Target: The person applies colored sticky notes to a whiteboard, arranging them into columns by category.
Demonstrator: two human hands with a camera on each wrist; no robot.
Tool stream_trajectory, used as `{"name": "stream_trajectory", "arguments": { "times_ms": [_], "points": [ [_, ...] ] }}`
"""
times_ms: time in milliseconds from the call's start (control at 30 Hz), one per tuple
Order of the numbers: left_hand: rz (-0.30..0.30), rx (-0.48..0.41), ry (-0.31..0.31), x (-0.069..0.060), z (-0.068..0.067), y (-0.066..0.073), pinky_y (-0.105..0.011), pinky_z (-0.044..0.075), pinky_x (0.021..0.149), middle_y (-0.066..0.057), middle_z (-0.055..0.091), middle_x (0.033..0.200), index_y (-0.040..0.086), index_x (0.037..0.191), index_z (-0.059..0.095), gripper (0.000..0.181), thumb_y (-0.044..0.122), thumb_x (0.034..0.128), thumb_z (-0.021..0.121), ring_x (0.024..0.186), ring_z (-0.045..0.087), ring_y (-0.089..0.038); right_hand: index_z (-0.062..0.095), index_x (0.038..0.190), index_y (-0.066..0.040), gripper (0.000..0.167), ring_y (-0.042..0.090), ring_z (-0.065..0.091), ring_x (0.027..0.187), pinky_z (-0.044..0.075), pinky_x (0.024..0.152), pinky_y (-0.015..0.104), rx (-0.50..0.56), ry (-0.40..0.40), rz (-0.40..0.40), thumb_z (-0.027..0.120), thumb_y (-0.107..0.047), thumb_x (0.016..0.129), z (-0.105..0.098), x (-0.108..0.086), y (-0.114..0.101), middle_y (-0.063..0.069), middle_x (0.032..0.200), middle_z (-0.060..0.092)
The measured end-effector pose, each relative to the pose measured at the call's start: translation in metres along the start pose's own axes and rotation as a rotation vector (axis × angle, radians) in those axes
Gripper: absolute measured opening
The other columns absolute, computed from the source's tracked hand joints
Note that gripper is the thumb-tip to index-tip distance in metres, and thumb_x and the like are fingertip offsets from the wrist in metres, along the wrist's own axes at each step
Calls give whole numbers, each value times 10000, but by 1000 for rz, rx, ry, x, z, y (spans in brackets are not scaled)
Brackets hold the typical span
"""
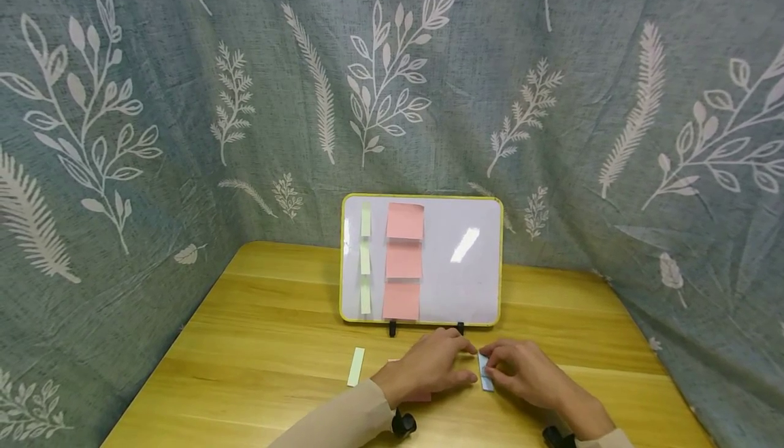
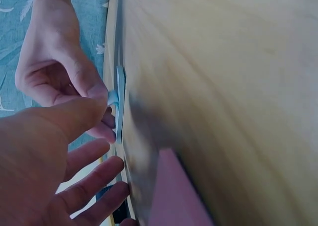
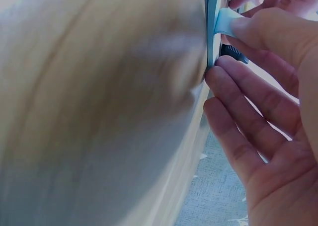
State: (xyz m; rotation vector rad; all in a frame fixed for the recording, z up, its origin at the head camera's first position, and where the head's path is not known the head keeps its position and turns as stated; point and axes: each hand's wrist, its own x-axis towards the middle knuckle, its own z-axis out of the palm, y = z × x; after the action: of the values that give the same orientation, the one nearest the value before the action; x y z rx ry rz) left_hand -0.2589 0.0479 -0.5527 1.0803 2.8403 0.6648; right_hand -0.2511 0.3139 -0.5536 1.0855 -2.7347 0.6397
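A narrow blue sticky-note pad (image 1: 486, 384) lies on the table in front of the whiteboard. My right hand (image 1: 531, 374) pinches the lifted end of its top strip (image 3: 226, 21) between thumb and forefinger, and the strip bends up from the pad. In the right wrist view, the other fingers of that hand spread beside the pad's edge. Just left of the pad is my left hand (image 1: 431, 365), fingers loosely extended and holding nothing. Its thumb comes close to the right thumb in the left wrist view. Under the left hand, a pink sticky-note pad (image 1: 419, 397) is mostly hidden.
A yellow-framed whiteboard (image 1: 462, 291) stands on black feet (image 1: 393, 329) at the back. Several pale green strips (image 1: 365, 257) and pink notes (image 1: 403, 261) hang on it in two columns. A pale green strip pad (image 1: 356, 366) lies left of my hands. Patterned cloth (image 1: 416, 155) surrounds the table.
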Motion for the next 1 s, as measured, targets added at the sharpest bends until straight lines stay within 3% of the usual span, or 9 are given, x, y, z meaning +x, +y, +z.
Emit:
{"name": "stream_trajectory", "arguments": {
  "times_ms": [200, 333, 567, 800, 1000],
  "points": [
    [-16, 22, 23, 5, 3, 7, -270, 591, 992, 96, 781, 1385, 278, 1432, 816, 405, 478, 1081, 848, 1153, 654, -63, 833, 907, -347, 220, 262, 863, 1175, 713, 967, 375, 44, 10, 59, 911, -188, 1036, -1, 1, 0, 21, 1273, 897],
    [-31, 23, 59, 10, 6, 9, -245, 571, 912, 103, 811, 1320, 275, 1379, 844, 318, 418, 1094, 844, 1075, 645, -60, 828, 894, -362, 220, 223, 864, 1163, 708, 954, 338, 58, 38, 57, 935, -216, 1019, 1, 1, 3, 2, 1251, 904],
    [-70, 28, 85, 14, 11, 11, -299, 590, 1020, 122, 818, 1309, 286, 1339, 867, 355, 474, 1040, 901, 1121, 666, -70, 843, 890, -373, 218, 136, 850, 1154, 682, 954, 250, 91, 64, 73, 944, -219, 1006, 4, -2, 6, -29, 1230, 908],
    [-87, 33, 70, 13, 8, 13, -303, 590, 1035, 129, 805, 1339, 283, 1338, 871, 399, 536, 1030, 896, 1142, 664, -79, 858, 897, -324, 175, 220, 876, 1137, 673, 939, 207, 171, 63, 113, 922, -217, 1021, 3, 0, 4, 33, 1221, 909],
    [-78, 39, 73, 14, 9, 12, -288, 589, 998, 138, 808, 1322, 291, 1321, 879, 381, 511, 1013, 921, 1107, 658, -69, 865, 896, -317, 171, 208, 881, 1121, 698, 919, 242, 215, 61, 167, 896, -240, 1046, 4, 1, 5, 21, 1203, 911]
  ]
}}
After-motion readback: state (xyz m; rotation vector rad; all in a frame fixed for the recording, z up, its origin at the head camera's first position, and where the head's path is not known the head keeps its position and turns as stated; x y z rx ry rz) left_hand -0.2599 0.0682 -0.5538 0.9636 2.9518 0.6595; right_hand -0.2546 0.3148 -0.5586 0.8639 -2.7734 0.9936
